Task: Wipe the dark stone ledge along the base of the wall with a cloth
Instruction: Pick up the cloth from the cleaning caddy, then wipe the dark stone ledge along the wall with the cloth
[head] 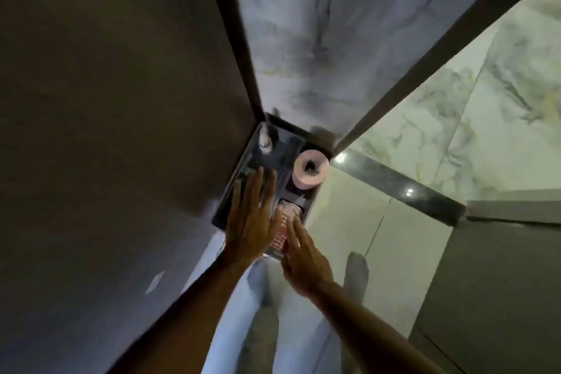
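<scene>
The dark polished stone ledge (394, 185) runs along the foot of the marble wall at right, with light spots reflected on it. In the corner sits a dark tray (309, 200). My left hand (252, 215) lies flat over the tray's left half, fingers spread and holding nothing. My right hand (303, 258) reaches in from below, its fingertips touching a pinkish ribbed object (283, 228) at the tray's near end. Motion blur hides what that object is. I cannot make out a cloth for certain.
On the tray stand a pale toilet roll (311, 170) and a small white bottle (264, 138). A dark wall panel (106, 130) fills the left. My legs in light jeans (243, 313) and a grey foot (356, 273) stand on the pale floor tiles.
</scene>
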